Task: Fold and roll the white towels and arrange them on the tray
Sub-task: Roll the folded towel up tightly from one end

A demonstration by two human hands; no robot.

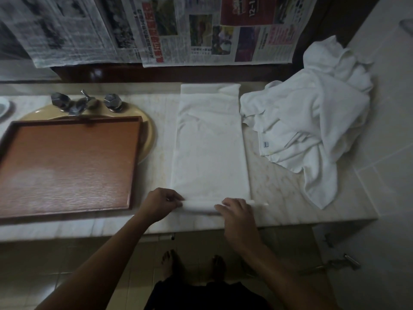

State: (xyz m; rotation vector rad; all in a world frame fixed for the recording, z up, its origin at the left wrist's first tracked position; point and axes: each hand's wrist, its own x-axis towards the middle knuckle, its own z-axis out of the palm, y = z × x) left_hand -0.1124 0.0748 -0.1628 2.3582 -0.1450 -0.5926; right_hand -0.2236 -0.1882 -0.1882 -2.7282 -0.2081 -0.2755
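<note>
My left hand and right hand pinch the started roll of the folded white cotton towel, its long axis running toward twelve o'clock.

The long folded cloth towel before me is plain white, as is the crumpled towel heap, save one small dark label. The rectangular wooden tray is reddish brown with a darker rim. The marble tabletop is pale cream, faintly tan-veined. The newspaper sheets show grey print and red banners.
</note>
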